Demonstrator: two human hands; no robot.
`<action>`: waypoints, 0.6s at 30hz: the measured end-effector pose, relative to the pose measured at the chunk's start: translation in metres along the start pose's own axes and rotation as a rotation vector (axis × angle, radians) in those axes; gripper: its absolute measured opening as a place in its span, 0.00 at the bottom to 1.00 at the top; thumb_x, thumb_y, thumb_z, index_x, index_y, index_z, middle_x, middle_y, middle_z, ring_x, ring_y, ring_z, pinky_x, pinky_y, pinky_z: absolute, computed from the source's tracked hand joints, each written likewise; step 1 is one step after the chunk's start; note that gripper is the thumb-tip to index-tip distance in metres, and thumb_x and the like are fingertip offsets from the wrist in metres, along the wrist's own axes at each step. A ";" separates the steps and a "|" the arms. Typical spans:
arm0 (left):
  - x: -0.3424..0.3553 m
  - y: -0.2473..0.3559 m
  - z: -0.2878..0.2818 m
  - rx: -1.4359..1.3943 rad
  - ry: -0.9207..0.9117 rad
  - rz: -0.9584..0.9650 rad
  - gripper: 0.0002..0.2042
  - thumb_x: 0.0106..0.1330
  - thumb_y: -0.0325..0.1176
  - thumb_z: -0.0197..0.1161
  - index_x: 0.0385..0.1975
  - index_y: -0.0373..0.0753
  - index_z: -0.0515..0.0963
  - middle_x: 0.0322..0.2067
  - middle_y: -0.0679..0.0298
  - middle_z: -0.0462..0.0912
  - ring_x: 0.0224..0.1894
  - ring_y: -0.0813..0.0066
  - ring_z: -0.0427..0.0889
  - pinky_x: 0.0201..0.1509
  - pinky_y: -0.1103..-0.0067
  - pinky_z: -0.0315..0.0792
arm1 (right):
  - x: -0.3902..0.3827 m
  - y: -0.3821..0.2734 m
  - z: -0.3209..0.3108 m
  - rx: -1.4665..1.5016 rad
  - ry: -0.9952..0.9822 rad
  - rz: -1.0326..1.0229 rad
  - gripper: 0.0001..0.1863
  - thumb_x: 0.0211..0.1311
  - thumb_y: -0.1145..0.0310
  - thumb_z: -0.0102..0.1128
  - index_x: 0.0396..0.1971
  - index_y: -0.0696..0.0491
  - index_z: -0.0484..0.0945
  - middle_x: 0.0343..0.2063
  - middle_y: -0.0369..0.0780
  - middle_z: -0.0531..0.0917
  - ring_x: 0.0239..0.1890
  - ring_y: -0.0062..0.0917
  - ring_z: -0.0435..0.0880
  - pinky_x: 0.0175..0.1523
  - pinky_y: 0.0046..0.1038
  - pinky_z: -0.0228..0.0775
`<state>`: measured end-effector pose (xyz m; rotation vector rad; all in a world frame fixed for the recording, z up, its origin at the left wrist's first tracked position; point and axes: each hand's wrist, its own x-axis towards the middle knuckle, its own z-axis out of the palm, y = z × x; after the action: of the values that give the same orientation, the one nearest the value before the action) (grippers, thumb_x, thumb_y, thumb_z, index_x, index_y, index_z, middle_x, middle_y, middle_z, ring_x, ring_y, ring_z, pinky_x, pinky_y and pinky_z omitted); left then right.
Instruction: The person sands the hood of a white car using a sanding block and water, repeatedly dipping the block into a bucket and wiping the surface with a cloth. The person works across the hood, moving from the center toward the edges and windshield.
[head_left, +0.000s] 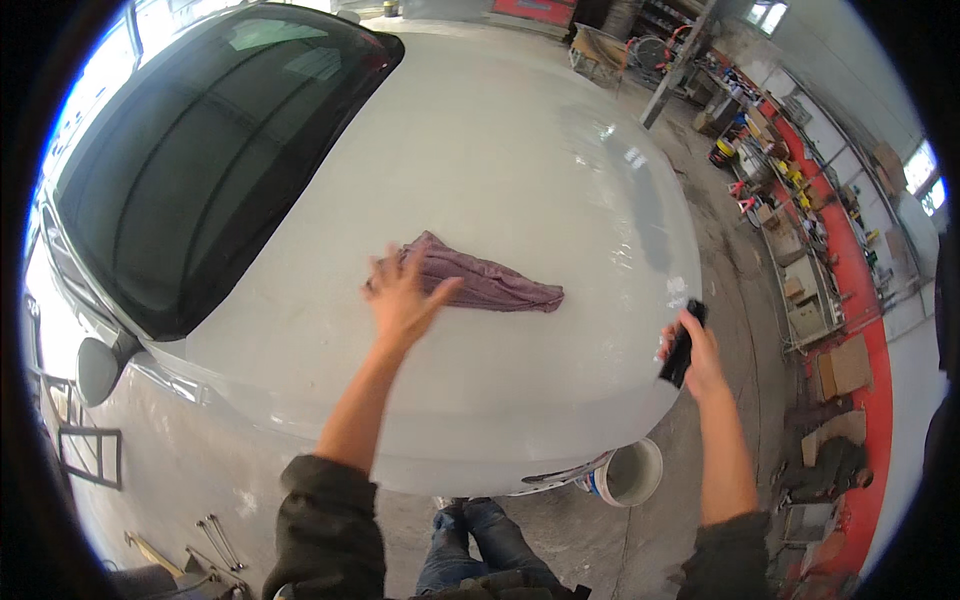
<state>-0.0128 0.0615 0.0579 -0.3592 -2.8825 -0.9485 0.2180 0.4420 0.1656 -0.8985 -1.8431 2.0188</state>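
Nearer than the mauve cloth (490, 280) and to its right, a white bucket (650, 478) is seen. To the cloth's right and slightly nearer, a black handheld block (682, 348) is grasped in the right grip (702, 358), near the cloth-bearing hood's (470, 170) edge; whether the hood is touched cannot be told. At the cloth's left end, the left grip (402, 305) is held spread, with nothing clasped; the fabric is overlapped by the thumb, though contact cannot be confirmed. The cloth is laid bunched on the hood, its long axis angled rightward and a little nearer, so it is reached more closely by the left grip. Left of the cloth and farther, the dark windshield (215, 160) is seen.
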 end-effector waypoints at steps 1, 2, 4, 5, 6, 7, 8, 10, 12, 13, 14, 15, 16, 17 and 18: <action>-0.001 0.032 0.022 0.091 -0.075 -0.017 0.43 0.61 0.71 0.67 0.73 0.54 0.71 0.80 0.46 0.51 0.81 0.33 0.42 0.74 0.29 0.37 | -0.008 0.012 -0.010 0.059 0.039 0.026 0.18 0.73 0.53 0.63 0.34 0.53 0.77 0.26 0.38 0.82 0.25 0.25 0.81 0.35 0.30 0.76; 0.005 0.059 0.027 0.187 -0.131 -0.034 0.44 0.59 0.71 0.69 0.72 0.55 0.72 0.81 0.46 0.48 0.82 0.33 0.40 0.74 0.27 0.36 | -0.019 0.012 -0.013 0.101 0.054 0.055 0.17 0.74 0.52 0.62 0.36 0.51 0.76 0.28 0.37 0.83 0.27 0.24 0.81 0.36 0.30 0.76; 0.004 0.058 0.062 0.247 0.038 0.162 0.42 0.57 0.74 0.67 0.69 0.55 0.77 0.81 0.51 0.48 0.81 0.33 0.41 0.74 0.27 0.35 | -0.026 0.031 -0.021 0.160 0.004 0.059 0.16 0.76 0.52 0.59 0.37 0.50 0.75 0.30 0.37 0.83 0.28 0.23 0.81 0.38 0.32 0.76; 0.005 0.074 0.075 0.246 -0.018 0.207 0.41 0.58 0.73 0.67 0.68 0.56 0.78 0.81 0.53 0.50 0.81 0.36 0.43 0.74 0.28 0.36 | -0.030 0.035 -0.029 0.183 0.021 0.072 0.15 0.76 0.52 0.59 0.37 0.49 0.74 0.31 0.36 0.82 0.29 0.23 0.80 0.39 0.32 0.75; 0.007 0.090 0.086 0.256 -0.078 0.253 0.39 0.59 0.72 0.67 0.67 0.57 0.79 0.81 0.56 0.51 0.81 0.38 0.45 0.75 0.29 0.37 | -0.028 0.043 -0.037 0.209 0.027 0.081 0.15 0.76 0.52 0.58 0.38 0.48 0.74 0.31 0.36 0.81 0.29 0.23 0.80 0.40 0.33 0.75; 0.005 0.100 0.103 0.244 -0.112 0.300 0.36 0.60 0.70 0.67 0.65 0.57 0.80 0.79 0.58 0.55 0.80 0.43 0.48 0.76 0.31 0.39 | -0.026 0.053 -0.043 0.240 0.033 0.101 0.15 0.77 0.51 0.58 0.38 0.48 0.74 0.31 0.35 0.81 0.30 0.22 0.80 0.41 0.33 0.75; 0.000 0.117 0.106 0.242 -0.208 0.347 0.34 0.62 0.68 0.66 0.64 0.57 0.80 0.78 0.60 0.58 0.80 0.46 0.48 0.76 0.31 0.41 | -0.024 0.060 -0.050 0.260 0.052 0.125 0.15 0.77 0.51 0.58 0.38 0.47 0.74 0.31 0.35 0.80 0.30 0.22 0.79 0.41 0.33 0.75; -0.013 0.123 0.120 0.227 -0.193 0.446 0.31 0.60 0.63 0.70 0.60 0.54 0.82 0.74 0.63 0.65 0.79 0.50 0.53 0.76 0.33 0.45 | -0.018 0.065 -0.042 0.294 0.061 0.175 0.15 0.77 0.50 0.58 0.39 0.46 0.74 0.31 0.34 0.80 0.31 0.22 0.79 0.43 0.33 0.74; -0.011 0.111 0.119 0.174 -0.129 0.519 0.30 0.56 0.56 0.76 0.59 0.53 0.83 0.72 0.63 0.68 0.77 0.52 0.57 0.78 0.38 0.48 | -0.006 0.064 -0.036 0.312 0.034 0.158 0.15 0.77 0.49 0.58 0.40 0.45 0.74 0.31 0.34 0.79 0.31 0.21 0.78 0.43 0.32 0.73; -0.010 0.103 0.113 0.141 -0.130 0.529 0.30 0.55 0.53 0.77 0.59 0.54 0.82 0.70 0.63 0.69 0.77 0.53 0.59 0.78 0.39 0.49 | -0.002 0.061 -0.033 0.316 0.018 0.160 0.15 0.77 0.49 0.58 0.40 0.45 0.74 0.31 0.33 0.79 0.31 0.21 0.78 0.44 0.32 0.72; -0.004 0.091 0.108 0.133 -0.111 0.511 0.30 0.55 0.51 0.77 0.59 0.54 0.82 0.70 0.63 0.69 0.77 0.52 0.59 0.78 0.40 0.49 | 0.003 0.055 -0.029 0.321 0.009 0.145 0.16 0.77 0.48 0.57 0.40 0.45 0.74 0.31 0.33 0.78 0.31 0.21 0.77 0.43 0.31 0.72; 0.000 0.074 0.100 0.126 -0.092 0.492 0.29 0.54 0.50 0.77 0.59 0.54 0.82 0.70 0.63 0.70 0.77 0.52 0.59 0.78 0.41 0.50 | 0.005 0.049 -0.023 0.326 -0.002 0.132 0.16 0.77 0.47 0.57 0.40 0.45 0.73 0.31 0.33 0.77 0.30 0.20 0.76 0.42 0.30 0.71; 0.005 0.057 0.091 0.119 -0.070 0.474 0.28 0.54 0.48 0.78 0.58 0.54 0.82 0.71 0.63 0.70 0.77 0.52 0.60 0.78 0.42 0.51 | 0.005 0.043 -0.020 0.272 -0.037 0.066 0.17 0.77 0.47 0.57 0.40 0.45 0.73 0.31 0.33 0.77 0.31 0.19 0.76 0.43 0.30 0.71; 0.011 0.039 0.079 0.130 -0.048 0.412 0.28 0.54 0.46 0.78 0.58 0.53 0.82 0.71 0.62 0.70 0.76 0.51 0.60 0.79 0.43 0.51 | 0.009 0.040 -0.018 0.280 -0.057 0.060 0.17 0.77 0.47 0.57 0.41 0.45 0.73 0.30 0.33 0.76 0.31 0.19 0.76 0.43 0.29 0.70; 0.015 0.017 0.064 0.141 -0.026 0.350 0.28 0.54 0.45 0.78 0.59 0.53 0.82 0.71 0.62 0.70 0.76 0.50 0.60 0.79 0.44 0.51 | 0.008 0.039 -0.013 0.297 -0.065 0.063 0.17 0.77 0.47 0.57 0.41 0.46 0.73 0.30 0.33 0.76 0.31 0.19 0.76 0.42 0.29 0.70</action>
<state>-0.0239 0.1158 0.0187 -0.8323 -2.7542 -0.6818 0.2277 0.4511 0.1257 -0.8232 -1.5051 2.3058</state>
